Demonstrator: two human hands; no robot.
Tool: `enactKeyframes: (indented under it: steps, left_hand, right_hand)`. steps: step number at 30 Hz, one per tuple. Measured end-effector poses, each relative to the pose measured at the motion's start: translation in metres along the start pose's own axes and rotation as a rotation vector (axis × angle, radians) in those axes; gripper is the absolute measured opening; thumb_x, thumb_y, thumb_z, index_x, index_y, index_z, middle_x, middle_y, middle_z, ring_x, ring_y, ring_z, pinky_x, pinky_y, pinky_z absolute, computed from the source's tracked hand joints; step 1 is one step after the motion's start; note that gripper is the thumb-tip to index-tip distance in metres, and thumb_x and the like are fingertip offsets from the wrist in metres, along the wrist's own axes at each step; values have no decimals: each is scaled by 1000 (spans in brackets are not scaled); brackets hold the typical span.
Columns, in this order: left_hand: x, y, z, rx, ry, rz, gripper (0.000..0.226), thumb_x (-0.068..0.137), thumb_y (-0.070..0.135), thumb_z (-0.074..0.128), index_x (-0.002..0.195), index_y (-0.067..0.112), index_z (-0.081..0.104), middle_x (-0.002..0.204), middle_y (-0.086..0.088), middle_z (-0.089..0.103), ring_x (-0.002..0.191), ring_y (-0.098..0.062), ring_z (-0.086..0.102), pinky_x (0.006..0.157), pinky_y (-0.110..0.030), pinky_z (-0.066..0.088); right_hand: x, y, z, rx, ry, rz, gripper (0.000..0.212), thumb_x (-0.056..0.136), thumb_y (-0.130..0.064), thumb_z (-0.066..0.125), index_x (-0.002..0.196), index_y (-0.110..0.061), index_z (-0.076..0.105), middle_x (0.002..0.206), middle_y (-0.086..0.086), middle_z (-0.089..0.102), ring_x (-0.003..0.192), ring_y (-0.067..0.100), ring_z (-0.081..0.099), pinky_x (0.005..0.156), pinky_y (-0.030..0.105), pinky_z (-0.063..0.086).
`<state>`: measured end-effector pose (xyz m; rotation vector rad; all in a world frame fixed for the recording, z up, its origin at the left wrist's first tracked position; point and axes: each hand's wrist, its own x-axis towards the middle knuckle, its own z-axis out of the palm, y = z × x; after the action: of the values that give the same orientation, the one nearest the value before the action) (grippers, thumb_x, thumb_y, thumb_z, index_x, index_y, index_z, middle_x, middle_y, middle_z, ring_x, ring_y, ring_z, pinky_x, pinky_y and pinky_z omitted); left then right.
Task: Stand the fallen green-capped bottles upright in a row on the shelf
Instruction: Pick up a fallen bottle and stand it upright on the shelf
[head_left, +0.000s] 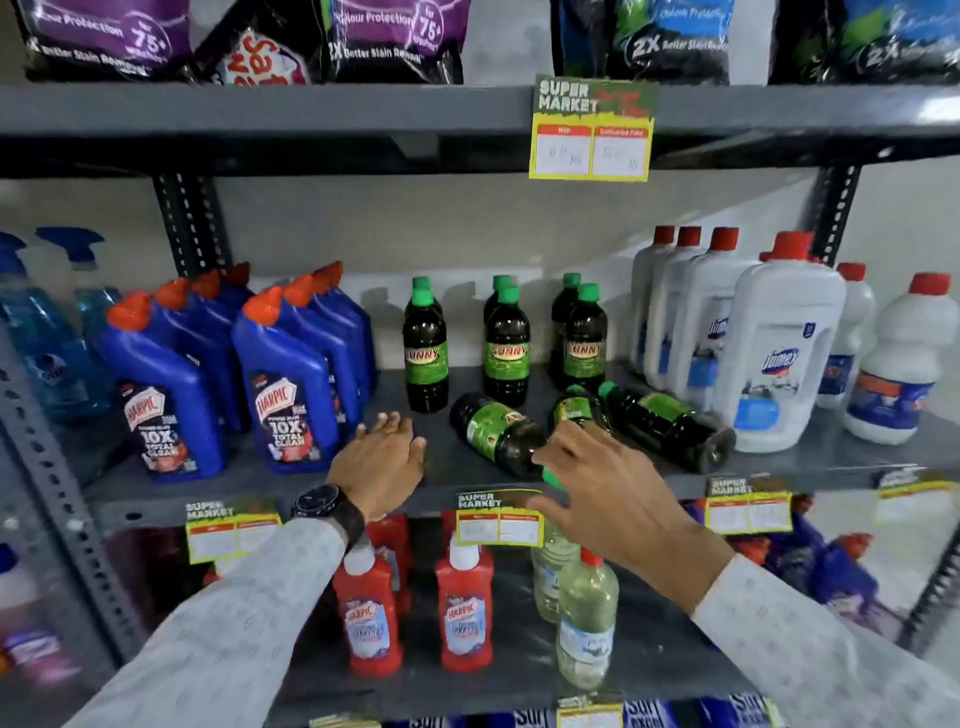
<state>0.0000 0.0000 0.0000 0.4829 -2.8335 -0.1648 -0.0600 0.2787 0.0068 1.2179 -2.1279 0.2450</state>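
Dark green-capped bottles stand in three short files on the grey middle shelf (447, 452); the front ones are at left (426, 353), middle (506, 353) and right (584, 345). Three more lie fallen in front. The left fallen bottle (496, 431) points its cap toward the shelf edge, the middle one (574, 408) lies partly behind my right hand, and the right one (670, 423) has its cap pointing left. My right hand (608, 483) hovers open at the left fallen bottle's neck. My left hand (382, 460) rests open on the shelf edge, holding nothing.
Blue toilet-cleaner bottles (285, 374) crowd the shelf's left side. White red-capped bottles (779, 343) fill the right. Price tags (498, 519) hang on the shelf lip. Red bottles (465, 608) and pale bottles (587, 618) stand on the shelf below; detergent bags sit above.
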Motion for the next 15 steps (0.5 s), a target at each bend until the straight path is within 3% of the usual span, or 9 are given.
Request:
enactKeyframes:
  steps: [4,8,12,15]
  left_hand:
    - [6,-6,8,32,-66,-13,61,105,38,25,155,3,31,167,-14,24,157,-28,17,126,-50,11]
    - [6,-4,8,39,-100,-3,62,106,38,22,157,4,25,169,-14,20,157,-26,15,126,-47,8]
    - [-2,-3,4,56,-99,19,68,102,40,10,151,1,35,163,-22,29,154,-35,23,123,-57,19]
    - [-4,-6,6,175,-124,75,76,96,36,-4,149,4,39,161,-25,30,153,-40,23,121,-62,23]
  right_hand:
    - [-7,-4,10,-36,-14,82,33,78,-28,86,106,-20,70,104,0,58,81,22,70,45,35,55]
    - [-4,-5,16,36,92,84,22,77,-13,86,94,-13,71,95,5,61,65,24,68,41,38,54]
    - [19,-8,-6,163,140,92,20,80,-12,78,99,-9,75,98,8,65,64,27,69,48,39,58]
    - [55,-9,-38,228,124,109,24,82,-15,76,106,-13,78,104,5,71,74,24,71,66,38,60]
